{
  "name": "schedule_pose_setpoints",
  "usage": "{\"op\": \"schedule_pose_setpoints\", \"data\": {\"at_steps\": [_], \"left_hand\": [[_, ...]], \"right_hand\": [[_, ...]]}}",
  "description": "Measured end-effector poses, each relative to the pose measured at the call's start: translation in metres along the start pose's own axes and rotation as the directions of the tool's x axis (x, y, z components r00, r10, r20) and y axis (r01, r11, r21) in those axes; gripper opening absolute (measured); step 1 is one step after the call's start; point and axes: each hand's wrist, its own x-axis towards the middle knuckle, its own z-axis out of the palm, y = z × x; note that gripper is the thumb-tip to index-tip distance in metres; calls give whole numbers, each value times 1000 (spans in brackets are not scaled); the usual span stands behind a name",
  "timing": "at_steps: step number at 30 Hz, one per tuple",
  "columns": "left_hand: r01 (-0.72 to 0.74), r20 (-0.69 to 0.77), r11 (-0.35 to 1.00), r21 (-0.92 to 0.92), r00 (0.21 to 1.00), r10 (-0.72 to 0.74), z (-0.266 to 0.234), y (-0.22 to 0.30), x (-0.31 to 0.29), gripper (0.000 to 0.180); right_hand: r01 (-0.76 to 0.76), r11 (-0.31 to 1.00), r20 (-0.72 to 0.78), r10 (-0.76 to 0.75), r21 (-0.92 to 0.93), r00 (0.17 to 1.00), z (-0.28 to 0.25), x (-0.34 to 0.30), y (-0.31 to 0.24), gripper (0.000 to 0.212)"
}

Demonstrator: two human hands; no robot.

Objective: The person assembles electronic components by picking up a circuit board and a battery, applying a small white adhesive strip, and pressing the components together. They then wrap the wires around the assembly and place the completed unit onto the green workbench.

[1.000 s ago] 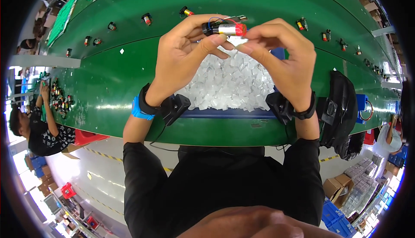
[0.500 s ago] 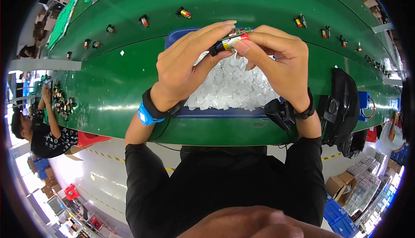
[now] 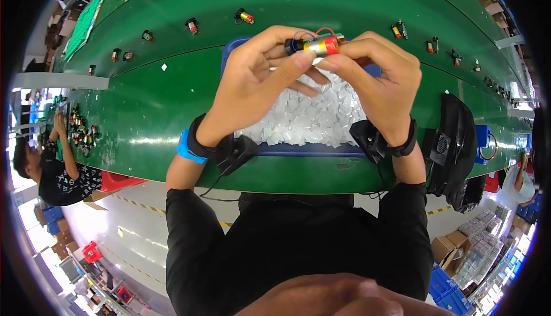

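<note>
Above the tray, my two hands hold a small cylindrical battery (image 3: pixel 321 47) with a red end, a yellow and silver band and a black cap. Thin red and blue wires loop from it, and a bit of green circuit board shows behind. My left hand (image 3: pixel 255 78) pinches the black-capped side between thumb and fingers, its other fingers loosely spread. At the red end, the thumb and forefinger of my right hand (image 3: pixel 383 78) grip it. Beneath them, a blue tray (image 3: pixel 310 150) is filled with small white translucent pieces (image 3: pixel 313 115).
Several similar wired batteries (image 3: pixel 247 17) lie spaced along the far side of the green table (image 3: pixel 143 126). A black bag-like item (image 3: pixel 457 144) lies at right, beside a blue box (image 3: pixel 484 142). At far left, a co-worker (image 3: pixel 63 172) sits near a battery pile (image 3: pixel 83 132).
The battery has turned nearly level, bringing its red end and wire loops into view. My left hand has rolled, showing more of its palm side, and my right hand has shifted slightly right.
</note>
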Motion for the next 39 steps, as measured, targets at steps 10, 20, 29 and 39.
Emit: {"op": "schedule_pose_setpoints", "data": {"at_steps": [10,20,29,39], "left_hand": [[196,37,980,-17,980,-195,1,14,-5,34],[191,-49,958,212,982,-184,1,14,-11,27],[395,12,916,72,918,-397,-2,24,-2,36],[469,103,872,142,869,-484,-19,33,3,45]], "right_hand": [[219,967,-51,-227,-126,973,12,-5,0,25],[256,919,0,-269,-300,963,16,-10,5,24],[461,761,151,-444,-456,883,8,-7,6,34],[113,986,57,-106,-122,993,5,2,1,27]]}}
